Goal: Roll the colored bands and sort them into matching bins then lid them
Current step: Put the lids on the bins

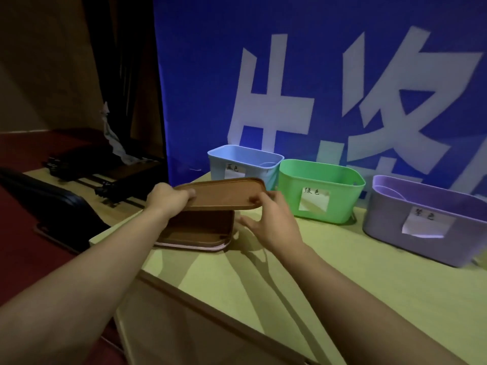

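Item 1. Flat brown rounded-rectangular plastic lid (pixel 220 194): held above the counter, tilted, its far edge close to the blue bin. Left hand (pixel 168 197) grips its left end, thumb curled over the top. Right hand (pixel 274 219) pinches its right end between thumb and forefinger, the other fingers spread loosely below.

Item 2. Stack of further brown lids (pixel 200 229), with a pale pink one at the bottom: lying on the yellow-green counter (pixel 342 272) directly under the raised lid, apart from it.

Item 3. Pale blue open plastic bin (pixel 243 164), paper label on front: back left, just beside the green bin. A pale looped band shows inside near its right wall.

Item 4. Green open plastic bin (pixel 320 191), labelled: centre. Contents not visible.

Item 5. Lilac open plastic bin (pixel 421 219), labelled: right, near the green bin but apart from it. A pale curved shape shows inside; what it is cannot be told.

Status, judged: lidding stage; all three bins uncovered, and no loose bands lie on the counter.

Handling note: keep both ends gripped and level the lid before lowering. Align its rounded corners with the chosen bin's rim, seat the far edge first, then press round the edges. The blue bin is nearest.
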A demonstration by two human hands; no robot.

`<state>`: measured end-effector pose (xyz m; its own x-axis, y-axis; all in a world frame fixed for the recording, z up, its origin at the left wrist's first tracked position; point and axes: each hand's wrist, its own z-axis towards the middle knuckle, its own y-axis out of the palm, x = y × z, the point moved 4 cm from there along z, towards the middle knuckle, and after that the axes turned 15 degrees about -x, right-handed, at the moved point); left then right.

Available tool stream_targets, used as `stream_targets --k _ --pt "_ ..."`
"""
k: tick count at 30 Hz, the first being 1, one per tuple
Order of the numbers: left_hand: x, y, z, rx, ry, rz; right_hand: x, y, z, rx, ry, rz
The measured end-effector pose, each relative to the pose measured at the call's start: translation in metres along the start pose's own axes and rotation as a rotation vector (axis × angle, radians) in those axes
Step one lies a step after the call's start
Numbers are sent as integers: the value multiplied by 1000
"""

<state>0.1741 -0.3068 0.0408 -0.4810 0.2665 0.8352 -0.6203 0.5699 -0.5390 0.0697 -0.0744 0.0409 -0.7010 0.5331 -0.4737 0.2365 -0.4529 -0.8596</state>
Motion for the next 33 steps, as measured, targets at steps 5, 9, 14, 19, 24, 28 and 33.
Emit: stream_targets --k 5,9,14,19,24,28,33 --pt "53 28 -18 -129 126 -319 37 -76 -29 333 -104 -192" --pt "116 69 -56 -338 234 -550 68 -131 -63 421 -102 -158" --pt "172 147 -116 -532 280 -495 107 -184 -112 566 60 280" --pt "211 247 -188 -857 161 -763 145 -238 -162 796 134 527" --pt "266 312 -243 -810 311 -1039 196 -292 -217 813 210 566" --pt "292 356 -282 -851 391 -822 241 -338 -269 747 346 521" --pt "307 406 -340 -992 428 -599 293 -380 -324 571 519 493"
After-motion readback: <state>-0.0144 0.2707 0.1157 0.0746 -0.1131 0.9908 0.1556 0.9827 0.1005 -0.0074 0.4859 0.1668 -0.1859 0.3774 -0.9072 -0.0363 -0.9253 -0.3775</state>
